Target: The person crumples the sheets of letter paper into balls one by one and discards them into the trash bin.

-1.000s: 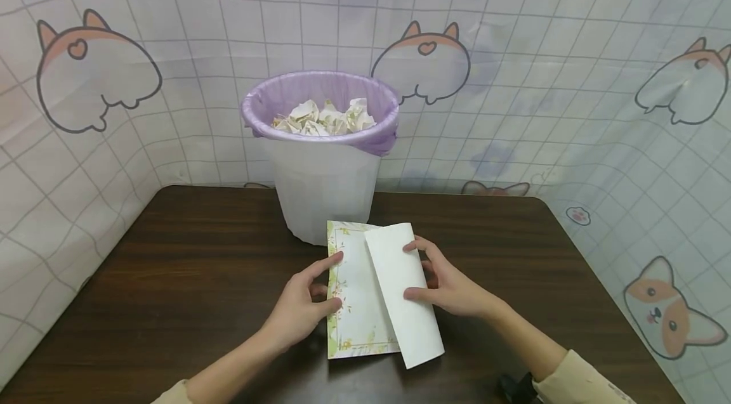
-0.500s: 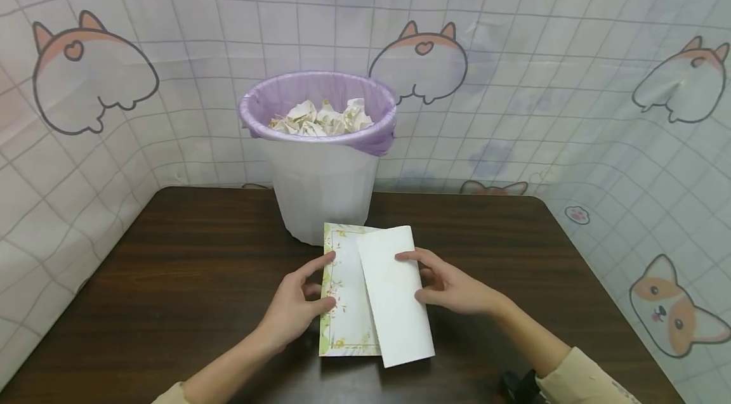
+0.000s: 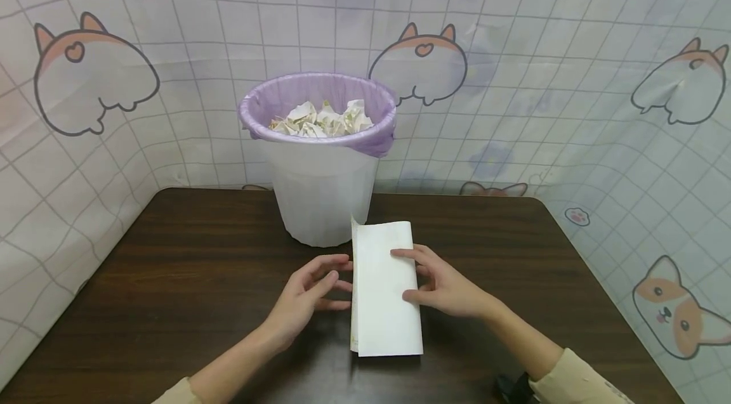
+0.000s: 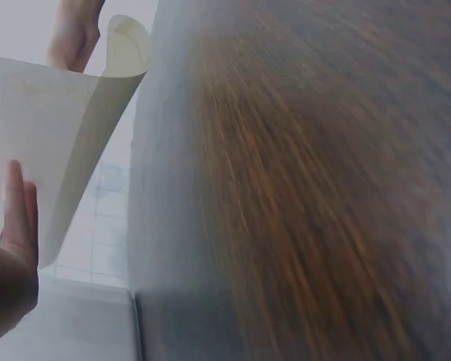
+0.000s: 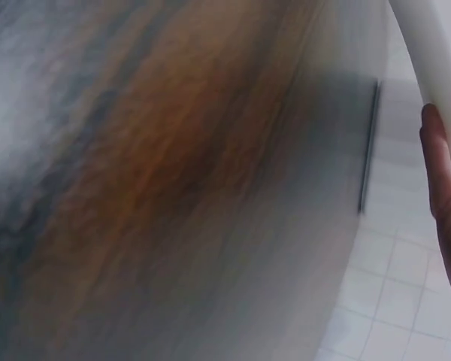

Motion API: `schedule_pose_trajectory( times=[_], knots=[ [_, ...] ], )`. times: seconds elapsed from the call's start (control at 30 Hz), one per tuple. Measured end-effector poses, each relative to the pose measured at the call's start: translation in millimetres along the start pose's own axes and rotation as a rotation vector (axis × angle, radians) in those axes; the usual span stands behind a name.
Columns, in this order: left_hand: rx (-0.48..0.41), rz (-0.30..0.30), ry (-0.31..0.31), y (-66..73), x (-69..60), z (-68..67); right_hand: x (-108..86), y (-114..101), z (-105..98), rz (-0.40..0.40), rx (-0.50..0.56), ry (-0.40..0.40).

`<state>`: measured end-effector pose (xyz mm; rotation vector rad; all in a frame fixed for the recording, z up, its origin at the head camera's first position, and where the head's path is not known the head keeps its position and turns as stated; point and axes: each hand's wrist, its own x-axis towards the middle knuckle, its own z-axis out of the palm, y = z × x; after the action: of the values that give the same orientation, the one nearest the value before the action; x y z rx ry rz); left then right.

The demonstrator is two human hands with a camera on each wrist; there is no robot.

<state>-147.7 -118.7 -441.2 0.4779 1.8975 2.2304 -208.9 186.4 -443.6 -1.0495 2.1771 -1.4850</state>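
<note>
A sheet of paper [image 3: 388, 296] is folded over above the tabletop, its plain white side facing me. Only a thin strip of its green floral border shows along the left edge. My right hand [image 3: 448, 283] grips the rounded right side, thumb and index finger in front and other fingers partly hidden behind. At the left edge, my left hand [image 3: 305, 293] has its fingertips against the paper, with the thumb off it. The left wrist view shows the sheet [image 4: 45, 113] curling over at the bend, the left fingers [image 4: 16, 203] lying fairly straight against it.
Behind the paper stands a white bin [image 3: 322, 195] with a purple liner [image 3: 320, 84], holding crumpled paper [image 3: 328, 120]. The dark wooden table [image 3: 188, 264] backs onto a grid-patterned curtain [image 3: 542, 74]. A small black object [image 3: 514, 388] lies by the right sleeve.
The folded flap has swung left until it covers nearly all the floral side. My left thumb has come off the front of the sheet. The right hand keeps its grip.
</note>
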Motion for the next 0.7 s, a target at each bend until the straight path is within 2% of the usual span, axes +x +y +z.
schedule_pose_trajectory(
  times=[0.23, 0.33, 0.53, 0.7],
  knots=[
    [-0.061, -0.112, 0.056, -11.3, 8.8, -3.5, 5.0, -7.1, 4.3, -0.042, 0.061, 0.026],
    [-0.095, -0.142, 0.051, -14.0, 9.5, -4.2, 7.5, -9.5, 7.1, -0.05, 0.083, 0.03],
    [-0.121, -0.087, -0.054, -12.5, 13.4, 0.8, 14.3, -13.7, 12.7, -0.058, 0.063, 0.024],
    [-0.121, -0.101, -0.062, -10.6, 18.0, 5.6, 19.3, -17.3, 16.9, -0.043, -0.051, 0.047]
  ],
)
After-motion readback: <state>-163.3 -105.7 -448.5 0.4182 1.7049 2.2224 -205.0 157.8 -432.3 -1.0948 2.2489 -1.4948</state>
